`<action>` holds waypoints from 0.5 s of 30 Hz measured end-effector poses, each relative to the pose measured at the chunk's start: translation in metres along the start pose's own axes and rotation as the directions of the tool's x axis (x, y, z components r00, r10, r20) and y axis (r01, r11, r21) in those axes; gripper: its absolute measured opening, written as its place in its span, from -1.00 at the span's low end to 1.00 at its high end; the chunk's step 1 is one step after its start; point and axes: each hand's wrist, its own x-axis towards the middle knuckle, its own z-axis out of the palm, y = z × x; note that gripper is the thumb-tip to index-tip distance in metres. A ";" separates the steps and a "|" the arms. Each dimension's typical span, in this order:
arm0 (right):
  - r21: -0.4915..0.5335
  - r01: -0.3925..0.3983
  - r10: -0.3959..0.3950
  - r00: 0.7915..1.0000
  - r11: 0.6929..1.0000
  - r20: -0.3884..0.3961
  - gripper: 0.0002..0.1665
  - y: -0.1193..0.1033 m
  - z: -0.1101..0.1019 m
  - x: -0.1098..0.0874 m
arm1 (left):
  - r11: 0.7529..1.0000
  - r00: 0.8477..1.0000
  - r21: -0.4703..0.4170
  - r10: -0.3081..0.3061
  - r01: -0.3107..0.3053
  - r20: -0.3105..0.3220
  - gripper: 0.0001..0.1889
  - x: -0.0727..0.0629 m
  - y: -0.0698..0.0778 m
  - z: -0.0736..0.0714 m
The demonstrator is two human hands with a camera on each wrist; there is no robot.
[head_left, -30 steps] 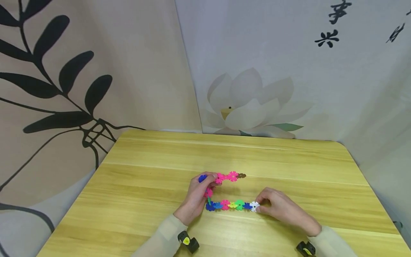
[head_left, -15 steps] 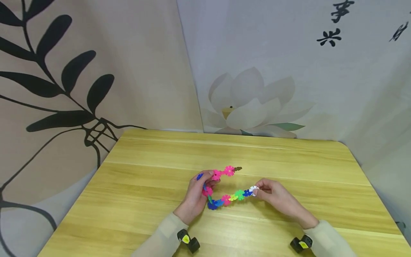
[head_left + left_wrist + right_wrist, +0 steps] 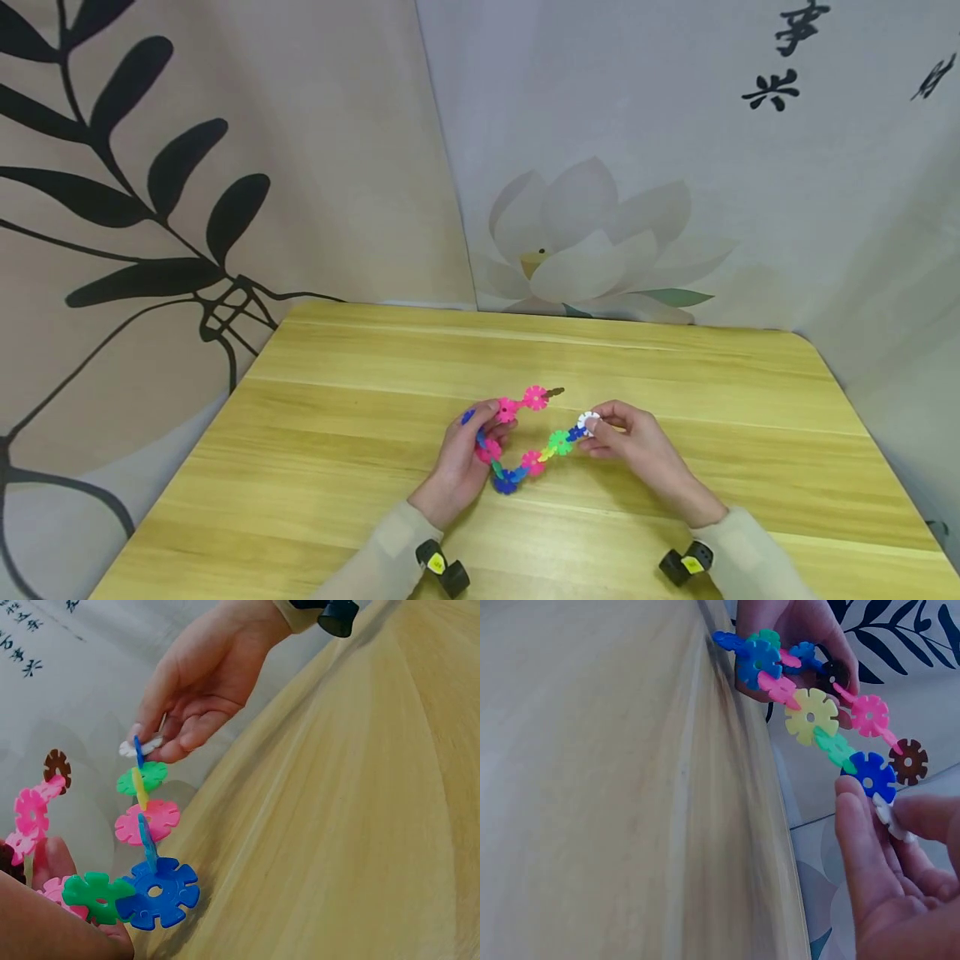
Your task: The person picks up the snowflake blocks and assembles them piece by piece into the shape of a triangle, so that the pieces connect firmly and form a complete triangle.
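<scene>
A chain of interlocking plastic snowflake discs (image 3: 560,442) in several colours hangs in a curve between both hands, above the table. My left hand (image 3: 456,460) grips the chain's left part, thumb across it, and hides some discs. Between thumb and fingers of my right hand (image 3: 639,443) is the white disc (image 3: 588,423) at one end. A brown disc (image 3: 54,760) forms the other end, standing free beyond pink discs (image 3: 870,715). The large blue disc (image 3: 177,882) sits at the low bend, with a green disc (image 3: 97,894) slotted to it in the left wrist view.
The wooden table (image 3: 337,400) spreads under both hands. Behind it hangs a pale backdrop (image 3: 360,167) with printed leaves, a lotus and dark characters. A small black camera (image 3: 442,569) is strapped to the left wrist, another (image 3: 686,563) to the right.
My right hand has moved up and slightly left with the white disc. The chain's near stretch, straight before, now slants upward to the right. My left hand has barely moved.
</scene>
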 end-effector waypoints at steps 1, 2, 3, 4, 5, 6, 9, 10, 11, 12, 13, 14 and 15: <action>0.008 -0.004 0.004 1.000 1.000 -0.007 -0.58 0.000 0.001 0.001 | 1.000 1.000 -0.002 0.000 0.000 -0.004 -0.91 0.000 -0.001 0.000; 0.018 -0.006 0.006 1.000 1.000 -0.012 -0.58 -0.001 0.001 0.002 | 1.000 1.000 0.003 0.004 -0.004 -0.004 -0.91 -0.001 -0.001 0.001; 0.025 -0.007 0.008 1.000 1.000 -0.018 -0.58 -0.001 0.002 0.002 | 1.000 1.000 0.006 0.008 -0.008 -0.006 -0.92 -0.001 -0.002 0.001; 0.031 -0.006 0.007 1.000 0.999 -0.026 -0.58 -0.001 0.003 0.003 | 1.000 1.000 0.010 0.010 -0.010 -0.009 -0.92 -0.002 -0.003 0.002; 0.037 -0.003 0.005 0.999 0.999 -0.033 -0.59 -0.001 0.003 0.004 | 1.000 1.000 0.012 0.011 -0.011 -0.013 -0.92 -0.002 -0.004 0.002; 0.044 -0.002 0.004 0.999 0.999 -0.041 -0.59 -0.001 0.004 0.005 | 1.000 1.000 0.017 0.013 -0.013 -0.016 -0.92 -0.002 -0.004 0.003; 0.060 0.011 -0.007 0.998 0.998 -0.069 -0.63 0.000 0.005 0.009 | 1.000 1.000 0.023 0.013 -0.012 -0.029 -0.90 -0.003 -0.007 0.004; 0.059 0.019 -0.014 0.997 0.998 -0.074 -0.63 0.001 0.005 0.010 | 1.000 0.999 0.024 0.012 -0.011 -0.033 -0.89 -0.004 -0.007 0.005; 0.064 0.020 -0.015 0.997 0.998 -0.082 -0.65 0.001 0.005 0.011 | 1.000 0.999 0.026 0.012 -0.011 -0.037 -0.88 -0.004 -0.007 0.006; 0.066 0.020 -0.014 0.996 0.998 -0.089 -0.66 0.002 0.005 0.011 | 1.000 0.999 0.027 0.011 -0.010 -0.040 -0.87 -0.005 -0.008 0.006; 0.067 0.021 -0.015 0.995 0.998 -0.095 -0.66 0.002 0.005 0.012 | 1.000 0.999 0.024 0.010 -0.009 -0.043 -0.87 -0.006 -0.008 0.006; 0.068 0.020 -0.014 0.995 0.997 -0.096 -0.66 0.002 0.006 0.013 | 1.000 0.999 0.021 0.008 -0.007 -0.047 -0.87 -0.006 -0.008 0.007; 0.069 0.019 -0.012 0.995 0.997 -0.095 -0.65 0.002 0.006 0.013 | 1.000 0.999 0.017 0.006 -0.005 -0.050 -0.87 -0.006 -0.008 0.007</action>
